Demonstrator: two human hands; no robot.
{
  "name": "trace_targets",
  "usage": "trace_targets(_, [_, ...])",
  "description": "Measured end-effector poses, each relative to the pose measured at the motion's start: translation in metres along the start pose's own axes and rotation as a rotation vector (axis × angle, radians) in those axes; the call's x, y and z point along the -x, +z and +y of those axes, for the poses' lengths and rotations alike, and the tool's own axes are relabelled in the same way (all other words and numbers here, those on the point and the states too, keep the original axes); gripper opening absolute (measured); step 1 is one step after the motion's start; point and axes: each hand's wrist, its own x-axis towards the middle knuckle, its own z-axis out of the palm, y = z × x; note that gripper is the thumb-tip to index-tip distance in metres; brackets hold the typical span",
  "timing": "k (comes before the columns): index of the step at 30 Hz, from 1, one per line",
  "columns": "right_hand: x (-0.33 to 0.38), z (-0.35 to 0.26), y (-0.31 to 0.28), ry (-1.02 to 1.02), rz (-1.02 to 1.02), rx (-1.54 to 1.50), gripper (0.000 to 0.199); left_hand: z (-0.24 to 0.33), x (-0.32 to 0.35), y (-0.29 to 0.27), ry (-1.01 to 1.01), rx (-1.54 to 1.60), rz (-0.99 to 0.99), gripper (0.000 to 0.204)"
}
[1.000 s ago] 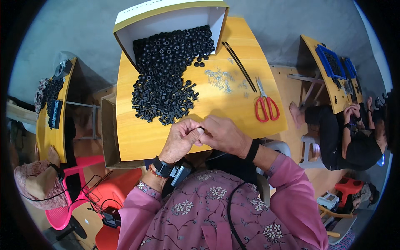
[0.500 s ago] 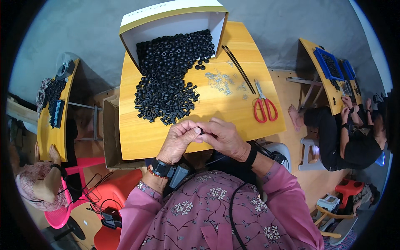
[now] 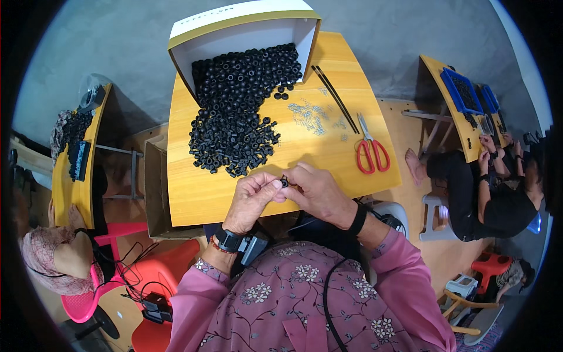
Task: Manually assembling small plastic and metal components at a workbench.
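Observation:
My left hand (image 3: 253,199) pinches a small black ring-shaped part (image 3: 284,182) between thumb and fingers, just over the near edge of the yellow wooden table (image 3: 328,170). From the other side, my right hand (image 3: 316,190) closes its fingertips on the same part; whether they also hold some smaller piece is hidden. Beyond my hands lies a heap of small black plugs (image 3: 234,144). Behind that heap, round black caps (image 3: 246,73) spill out of a tipped white box (image 3: 185,50). Small shiny metal pieces (image 3: 309,116) are scattered right of the heap.
Red-handled scissors (image 3: 372,155) and a pair of black sticks (image 3: 335,98) lie on the table's right side. A cardboard box (image 3: 156,188) stands by its left edge. People sit at other tables on both sides. A red chair (image 3: 167,273) is at my left.
The black part has turned between my fingers, so its ring opening now shows. My right fingers have lifted slightly; both hands stay in nearly the same place.

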Motion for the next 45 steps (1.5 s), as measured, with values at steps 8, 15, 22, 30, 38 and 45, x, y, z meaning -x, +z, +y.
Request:
trace_targets(8, [0.0, -0.002, 0.003, -0.001, 0.035, -0.017, 0.027, -0.002, 0.0, 0.005, 0.096, -0.156, 0.019, 0.01])
trace_targets(15, [-0.006, -0.005, -0.008, -0.017, -0.177, 0.163, 0.024, -0.001, 0.001, 0.009, 0.103, -0.339, 0.052, 0.011])
trace_targets(22, [0.001, 0.01, 0.005, -0.086, -0.085, 0.114, 0.023, 0.001, -0.002, 0.009, 0.046, -0.349, 0.03, 0.015])
trace_targets(30, [0.004, 0.011, 0.023, -0.036, 0.055, 0.069, 0.025, 0.003, -0.002, 0.004, 0.024, -0.297, 0.005, 0.018])
trace_targets(38, [0.0, 0.014, 0.006, 0.025, 0.069, 0.048, 0.028, 0.002, -0.003, -0.001, -0.023, -0.027, 0.019, 0.02])
trace_targets(45, [-0.003, 0.007, 0.013, -0.011, 0.043, 0.075, 0.026, -0.003, -0.004, -0.002, 0.096, -0.113, -0.004, 0.006])
